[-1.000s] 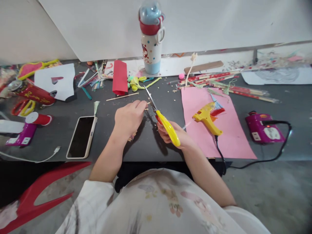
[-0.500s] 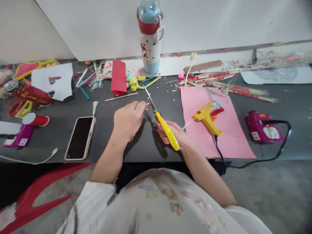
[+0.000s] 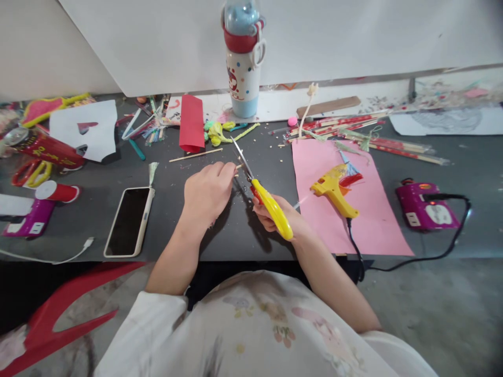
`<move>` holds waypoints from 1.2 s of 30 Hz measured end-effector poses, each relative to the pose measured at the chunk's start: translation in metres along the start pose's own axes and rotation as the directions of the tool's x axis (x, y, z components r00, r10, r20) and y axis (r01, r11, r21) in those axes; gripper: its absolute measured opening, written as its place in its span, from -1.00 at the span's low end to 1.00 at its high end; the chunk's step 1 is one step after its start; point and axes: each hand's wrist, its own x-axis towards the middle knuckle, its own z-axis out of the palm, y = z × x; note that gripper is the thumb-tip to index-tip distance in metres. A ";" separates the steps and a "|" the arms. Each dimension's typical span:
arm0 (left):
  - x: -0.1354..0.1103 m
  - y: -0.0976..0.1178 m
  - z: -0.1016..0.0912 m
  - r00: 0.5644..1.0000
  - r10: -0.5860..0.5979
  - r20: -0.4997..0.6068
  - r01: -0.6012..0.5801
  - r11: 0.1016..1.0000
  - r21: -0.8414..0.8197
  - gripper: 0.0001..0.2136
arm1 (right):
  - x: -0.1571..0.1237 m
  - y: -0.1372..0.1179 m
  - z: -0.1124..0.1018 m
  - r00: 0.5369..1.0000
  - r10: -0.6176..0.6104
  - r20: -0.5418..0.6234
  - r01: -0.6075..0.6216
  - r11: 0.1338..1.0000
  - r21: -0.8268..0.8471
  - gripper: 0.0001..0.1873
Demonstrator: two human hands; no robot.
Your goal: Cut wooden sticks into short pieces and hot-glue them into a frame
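My right hand [image 3: 281, 217] grips yellow-handled scissors [image 3: 271, 207], whose blades point up and left to a tip near the table's middle. My left hand [image 3: 208, 191] rests knuckles-up on the dark table [image 3: 176, 220], its fingers pinched on a thin wooden stick [image 3: 237, 167] whose end pokes out beside the scissor blades. The rest of the stick is hidden under my fingers. Small wood crumbs lie around both hands.
A phone [image 3: 129, 221] lies left of my left hand. A pink sheet [image 3: 373, 220] carries a yellow glue gun [image 3: 334, 189], corded toward a purple power strip [image 3: 422, 207]. A water bottle [image 3: 243, 57] stands at the back. A folded red card [image 3: 190, 123], sticks, scissors and scraps clutter the table.
Almost nothing moved. Both hands stay in place, and the scissors shifted only slightly beside the stick.
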 end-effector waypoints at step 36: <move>-0.044 0.040 -0.033 0.924 -0.298 0.238 0.381 0.723 -0.576 -0.79 | 0.001 0.019 -0.004 0.757 -0.588 -0.285 0.139 0.571 -0.809 -0.77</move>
